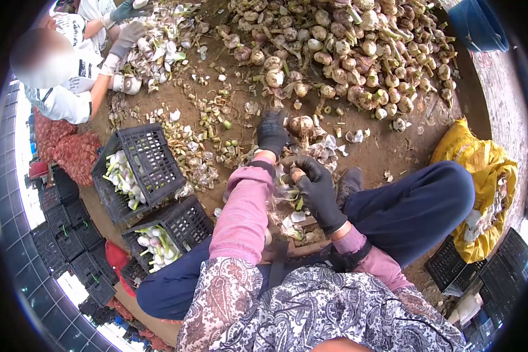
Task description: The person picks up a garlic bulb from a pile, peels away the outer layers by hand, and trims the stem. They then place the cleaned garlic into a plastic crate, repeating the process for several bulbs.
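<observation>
My left hand, in a dark glove, is closed at the middle of the view, beside a large brownish garlic bulb; whatever lies within its fingers is hard to see. Lower and to the right, my right hand, gloved with a bare fingertip showing, has its fingers curled together; I cannot make out what they hold. Papery skins and trimmings lie below and between the hands. Above them, a big heap of garlic bulbs spreads over the ground.
Two black crates of white garlic stand at the left. A co-worker with gloved hands sits upper left by peelings. A yellow sack lies right, a blue bucket upper right. My bent legs flank the work spot.
</observation>
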Demonstrator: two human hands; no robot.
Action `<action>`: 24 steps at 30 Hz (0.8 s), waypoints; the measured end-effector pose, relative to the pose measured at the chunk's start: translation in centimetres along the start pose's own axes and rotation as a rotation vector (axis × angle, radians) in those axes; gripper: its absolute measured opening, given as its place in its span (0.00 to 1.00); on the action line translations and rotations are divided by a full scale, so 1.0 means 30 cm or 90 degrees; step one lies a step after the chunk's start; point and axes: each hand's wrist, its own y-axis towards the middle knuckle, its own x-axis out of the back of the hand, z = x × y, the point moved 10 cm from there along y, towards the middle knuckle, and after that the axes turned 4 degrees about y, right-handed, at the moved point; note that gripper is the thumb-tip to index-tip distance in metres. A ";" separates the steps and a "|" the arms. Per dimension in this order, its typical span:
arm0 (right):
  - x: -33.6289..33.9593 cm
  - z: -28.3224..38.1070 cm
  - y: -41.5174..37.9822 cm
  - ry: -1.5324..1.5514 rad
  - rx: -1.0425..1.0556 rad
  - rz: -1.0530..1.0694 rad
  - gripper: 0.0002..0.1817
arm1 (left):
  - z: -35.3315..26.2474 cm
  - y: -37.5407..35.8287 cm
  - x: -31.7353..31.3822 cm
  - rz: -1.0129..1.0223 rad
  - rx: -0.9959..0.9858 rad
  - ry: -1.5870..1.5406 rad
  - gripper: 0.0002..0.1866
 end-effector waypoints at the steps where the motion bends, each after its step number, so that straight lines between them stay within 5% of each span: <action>1: 0.002 0.002 0.005 -0.016 0.006 0.005 0.17 | 0.047 -0.004 -0.016 0.046 0.088 -0.063 0.32; 4: 0.002 0.014 0.010 -0.080 0.052 0.002 0.19 | 0.122 -0.075 0.098 0.085 0.353 -0.240 0.30; 7: 0.033 -0.062 0.005 -0.181 0.055 -0.020 0.28 | 0.087 -0.245 0.144 -0.015 0.372 -0.975 0.33; 10: -0.018 0.002 -0.025 0.039 -0.066 -0.019 0.28 | -0.051 -0.341 0.356 0.022 0.298 -0.799 0.29; 16: 0.015 -0.034 -0.032 0.035 -0.006 0.004 0.21 | -0.186 -0.505 0.595 -0.070 0.343 -0.838 0.32; 24: -0.150 0.074 -0.155 0.116 -0.027 0.160 0.17 | -0.330 -0.588 0.879 -0.234 0.020 -0.317 0.35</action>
